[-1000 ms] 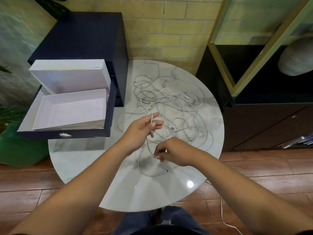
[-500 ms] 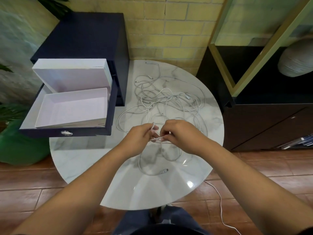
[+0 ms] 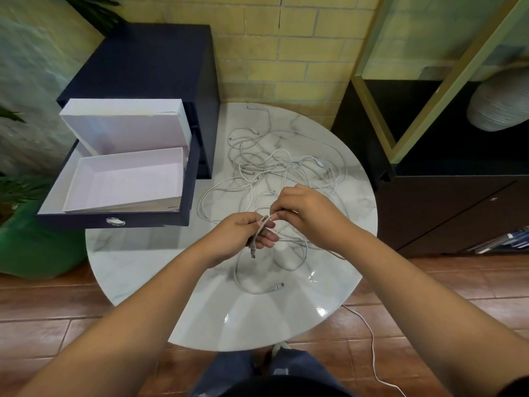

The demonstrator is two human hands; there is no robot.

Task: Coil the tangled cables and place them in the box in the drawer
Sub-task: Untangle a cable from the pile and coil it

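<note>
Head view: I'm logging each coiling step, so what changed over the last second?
The right hand rose from low over the table to meet the left hand, and now pinches the same cable beside it. The left hand kept its grip, with a plug hanging below it. The tangle, box and drawer stayed put.

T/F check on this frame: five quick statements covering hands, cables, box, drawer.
1. The left hand and right hand both grip one cable. True.
2. The box holds a coiled cable. False: no cable shows in it.
3. The drawer is open. True.
4. No cable reaches the floor. False: a stray cable runs across the floor by the table.
5. The tangle lies on the table. True.
</note>
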